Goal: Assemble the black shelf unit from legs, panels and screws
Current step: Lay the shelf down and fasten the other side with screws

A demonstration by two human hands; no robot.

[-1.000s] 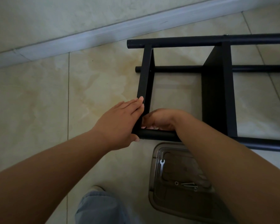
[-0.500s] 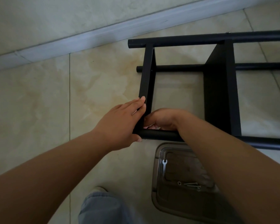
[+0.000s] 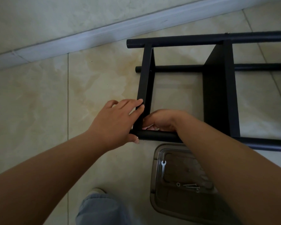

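The black shelf unit (image 3: 217, 88) lies on its side on the tiled floor (image 3: 39, 111), its round legs running left to right and its flat panels standing on edge between them. The left hand (image 3: 115, 122) rests at the corner where the end panel (image 3: 145, 78) meets the near leg (image 3: 159, 135): its straight fingers lie against the panel's outer face and its thumb touches the end of the leg, so it braces rather than clasps. The right hand (image 3: 161, 120) sits just inside that same corner, behind the near leg, with its fingers curled inward; whether they pinch anything cannot be told, since the hand hides them. A second, wider panel (image 3: 221, 95) stands further right. The far leg (image 3: 201, 39) runs close to the baseboard (image 3: 71, 44). Near the person, just beside the near leg, a clear plastic tray (image 3: 157, 184) holds a small wrench (image 3: 163, 166) and a few screws (image 3: 191, 185).
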